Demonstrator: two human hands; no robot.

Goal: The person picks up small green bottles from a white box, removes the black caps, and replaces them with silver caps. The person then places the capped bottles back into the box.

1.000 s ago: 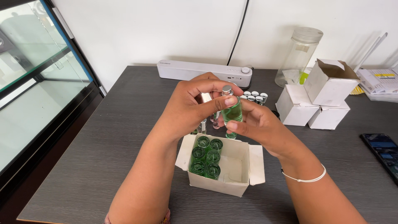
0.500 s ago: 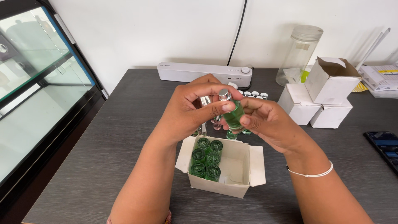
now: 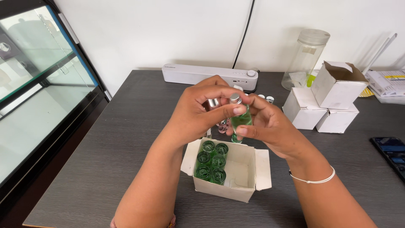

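Note:
Both my hands hold one small green glass bottle (image 3: pixel 240 118) with a silver cap above the table. My left hand (image 3: pixel 198 109) pinches it from the left with thumb and fingers. My right hand (image 3: pixel 270 124) grips it from the right and below. Just under the hands stands an open white cardboard box (image 3: pixel 242 177) with several green bottles (image 3: pixel 211 162) packed in its left half; the right half shows bare cardboard. More small bottles (image 3: pixel 265 98) stand on the table behind my hands, partly hidden.
A white bar-shaped device (image 3: pixel 206 76) lies at the table's back edge. A tall clear jar (image 3: pixel 306 57) stands at the back right, beside three stacked white boxes (image 3: pixel 331 103). A dark phone (image 3: pixel 390 150) lies at the right edge. A glass cabinet (image 3: pixel 38 84) stands left.
The hands and the green bottle stayed above the box; the fingers shifted slightly around the bottle, turning it a little more upright.

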